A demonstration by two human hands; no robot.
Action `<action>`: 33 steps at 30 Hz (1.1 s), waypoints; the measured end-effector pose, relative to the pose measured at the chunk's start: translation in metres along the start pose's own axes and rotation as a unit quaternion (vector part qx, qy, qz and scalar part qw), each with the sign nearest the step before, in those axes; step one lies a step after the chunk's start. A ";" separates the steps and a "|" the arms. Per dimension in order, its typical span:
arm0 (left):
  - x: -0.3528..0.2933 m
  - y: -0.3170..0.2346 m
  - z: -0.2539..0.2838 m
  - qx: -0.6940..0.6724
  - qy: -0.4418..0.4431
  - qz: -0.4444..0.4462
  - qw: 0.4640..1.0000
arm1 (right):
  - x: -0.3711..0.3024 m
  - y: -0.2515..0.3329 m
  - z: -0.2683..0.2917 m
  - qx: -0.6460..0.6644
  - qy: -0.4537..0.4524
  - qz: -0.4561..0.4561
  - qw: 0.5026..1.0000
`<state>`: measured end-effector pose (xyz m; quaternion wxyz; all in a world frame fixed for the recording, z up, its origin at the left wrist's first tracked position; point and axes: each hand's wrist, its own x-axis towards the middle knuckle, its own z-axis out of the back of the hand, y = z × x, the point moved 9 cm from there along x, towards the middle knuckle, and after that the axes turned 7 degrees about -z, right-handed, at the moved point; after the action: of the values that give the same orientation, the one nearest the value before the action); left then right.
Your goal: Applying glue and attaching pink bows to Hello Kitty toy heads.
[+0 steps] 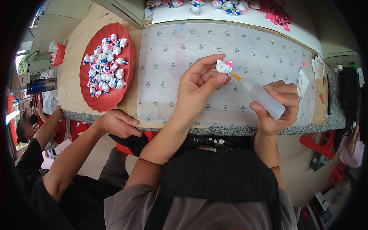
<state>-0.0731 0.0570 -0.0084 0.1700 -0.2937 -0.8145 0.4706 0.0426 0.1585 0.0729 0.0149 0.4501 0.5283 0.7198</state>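
Note:
Between the thumb and fingers of my left hand (pixel 201 82) is a small white cat figurine (pixel 224 66) with a pink bow and a blue body, held upright over the papered bench. My right hand (pixel 278 101) is wrapped round a translucent white squeeze bottle (pixel 267 102), tilted so that its orange nozzle tip (pixel 236 77) points at the figurine's lower part. The tip is close beside my left thumb; whether it touches the figurine I cannot tell.
A red scalloped tray (pixel 130 69) heaped with similar figurines stands at the left. A co-worker's hand (pixel 120 124) rests on the bench's front edge. More figurines (pixel 232 7) and a pile of pink pieces (pixel 275 14) lie on the white shelf behind. Torn white paper (pixel 303 82) lies at the right.

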 end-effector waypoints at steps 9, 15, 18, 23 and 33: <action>-0.001 -0.001 0.000 0.003 -0.004 0.009 1.000 | 0.000 0.002 0.002 0.000 -0.001 0.014 1.000; -0.001 0.001 -0.001 0.005 0.002 0.018 1.000 | 0.000 0.003 0.002 0.005 -0.012 0.019 1.000; -0.001 0.001 -0.001 0.007 0.005 0.020 1.000 | 0.000 0.003 0.002 0.001 -0.009 0.020 1.000; -0.001 0.003 -0.002 0.004 0.008 0.022 1.000 | -0.001 0.003 0.000 0.016 -0.007 0.017 1.000; -0.001 0.000 -0.002 0.053 0.016 0.008 0.998 | 0.000 0.001 0.000 0.014 -0.006 0.010 1.000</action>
<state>-0.0708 0.0576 -0.0074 0.1949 -0.2983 -0.7834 0.5093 0.0434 0.1582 0.0733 0.0050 0.4599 0.5340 0.7094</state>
